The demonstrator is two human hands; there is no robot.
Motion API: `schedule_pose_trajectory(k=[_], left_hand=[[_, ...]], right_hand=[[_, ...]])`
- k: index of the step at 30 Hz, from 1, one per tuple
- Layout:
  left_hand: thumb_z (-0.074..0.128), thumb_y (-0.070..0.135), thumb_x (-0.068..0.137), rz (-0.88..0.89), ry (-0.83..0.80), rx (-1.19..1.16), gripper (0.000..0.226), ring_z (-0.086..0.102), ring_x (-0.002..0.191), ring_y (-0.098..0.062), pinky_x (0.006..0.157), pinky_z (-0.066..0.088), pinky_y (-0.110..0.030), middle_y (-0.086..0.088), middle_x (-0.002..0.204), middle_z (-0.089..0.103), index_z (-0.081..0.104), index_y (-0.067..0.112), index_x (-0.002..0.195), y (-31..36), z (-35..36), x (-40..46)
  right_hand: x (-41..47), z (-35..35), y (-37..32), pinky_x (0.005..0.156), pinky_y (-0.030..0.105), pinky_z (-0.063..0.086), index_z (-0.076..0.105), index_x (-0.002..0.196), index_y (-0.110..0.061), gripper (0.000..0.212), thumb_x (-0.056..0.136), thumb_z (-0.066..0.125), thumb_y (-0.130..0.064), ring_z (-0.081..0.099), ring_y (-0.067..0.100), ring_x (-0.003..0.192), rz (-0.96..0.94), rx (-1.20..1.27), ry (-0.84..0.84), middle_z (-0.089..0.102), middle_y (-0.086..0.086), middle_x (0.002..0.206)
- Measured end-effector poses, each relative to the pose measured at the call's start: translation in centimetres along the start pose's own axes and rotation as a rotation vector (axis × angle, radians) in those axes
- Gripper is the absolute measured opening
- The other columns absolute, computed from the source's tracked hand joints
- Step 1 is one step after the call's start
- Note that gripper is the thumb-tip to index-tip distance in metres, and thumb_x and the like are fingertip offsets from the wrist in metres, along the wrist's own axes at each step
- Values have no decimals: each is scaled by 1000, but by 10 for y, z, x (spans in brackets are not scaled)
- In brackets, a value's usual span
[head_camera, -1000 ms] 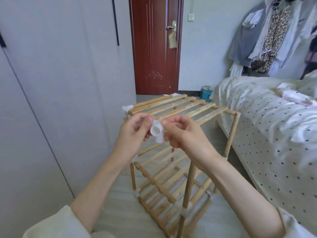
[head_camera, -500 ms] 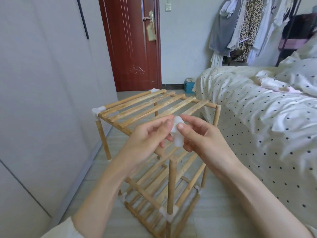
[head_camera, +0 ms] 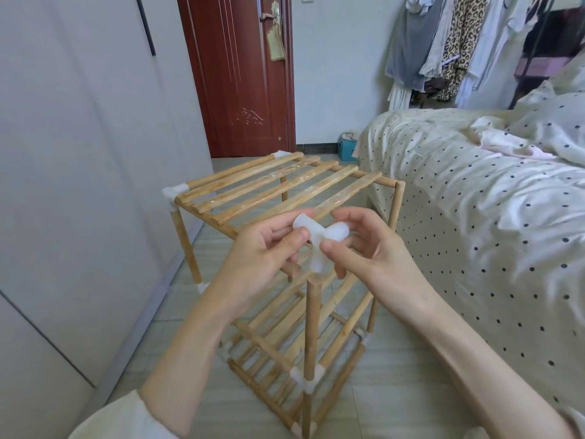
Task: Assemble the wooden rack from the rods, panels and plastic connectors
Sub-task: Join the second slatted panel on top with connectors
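Left hand (head_camera: 266, 248) and right hand (head_camera: 364, 248) both grip white connector (head_camera: 319, 237), seemingly just above upright rod (head_camera: 311, 324).

Two hands, left hand (head_camera: 262, 248) and right hand (head_camera: 370, 248), are sharing one white connector (head_camera: 319, 236); one wooden rack (head_camera: 285, 198) is standing centre-frame.

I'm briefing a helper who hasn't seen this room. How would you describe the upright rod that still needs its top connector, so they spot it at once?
Find the wooden rack standing on the floor between the grey wall and the dotted bed. At its nearest corner one upright rod rises from a white plastic joint. Unlike the left corner posts, its top end is bare wood, just below the white connector held in both hands.
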State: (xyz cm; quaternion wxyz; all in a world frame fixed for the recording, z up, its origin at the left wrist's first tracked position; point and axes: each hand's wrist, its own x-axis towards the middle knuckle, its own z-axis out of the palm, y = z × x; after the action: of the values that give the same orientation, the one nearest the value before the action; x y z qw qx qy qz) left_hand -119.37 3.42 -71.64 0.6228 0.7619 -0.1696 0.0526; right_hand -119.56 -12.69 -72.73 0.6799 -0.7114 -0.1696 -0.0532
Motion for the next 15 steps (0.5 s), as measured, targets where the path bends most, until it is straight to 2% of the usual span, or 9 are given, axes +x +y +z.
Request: schedule_pose_trajectory(k=[2,4,7,9,11,13,15], left_hand=[[54,11,92,44,42,51,27,63,58,-9,67,55,-26,15,78,70,62,28,111,-3,-5,-1],[59,15,90,140,71,247,26,65,76,-9,72,45,-14,16,91,69,63,37,101,-13,-14,-1],[65,46,76,289,14,623,25,38,114,-1,92,27,-10,25,108,54,57,46,100,-27,-27,1],[61,58,68,361,-38,768,36,24,126,-3,104,16,-18,24,123,42,54,46,102,-40,-32,0],[69,52,67,390,-30,881,40,18,131,-10,106,13,-31,14,133,38,59,37,103,-50,-34,-1],[75,40,69,423,-4,952,36,20,132,-16,104,16,-39,4,136,41,63,29,101,-58,-35,-1],[65,41,75,467,38,1002,25,27,129,-21,103,20,-43,1,132,48,65,27,96,-61,-35,0]], right_hand=[[0,3,-2,59,13,47,60,110,-22,29,84,65,-10,57,6,60,-39,-53,-29,58,3,86],[0,1,-2,59,11,46,66,103,-24,22,87,62,-10,58,5,57,-47,-109,-51,59,6,87],[0,-3,-1,58,10,45,67,96,-28,20,88,60,-11,57,6,53,-25,-140,-69,59,6,89],[0,-4,1,59,10,45,67,94,-30,19,88,60,-13,57,8,52,-17,-174,-83,60,4,97],[-1,-4,2,60,11,44,68,95,-28,17,88,61,-14,57,7,52,-11,-198,-94,59,1,99],[-2,-5,2,59,11,44,69,95,-25,16,88,61,-13,55,4,53,-5,-210,-104,58,0,97],[-3,-5,2,58,12,44,68,94,-25,16,87,61,-12,54,2,55,-6,-221,-112,56,-1,95]])
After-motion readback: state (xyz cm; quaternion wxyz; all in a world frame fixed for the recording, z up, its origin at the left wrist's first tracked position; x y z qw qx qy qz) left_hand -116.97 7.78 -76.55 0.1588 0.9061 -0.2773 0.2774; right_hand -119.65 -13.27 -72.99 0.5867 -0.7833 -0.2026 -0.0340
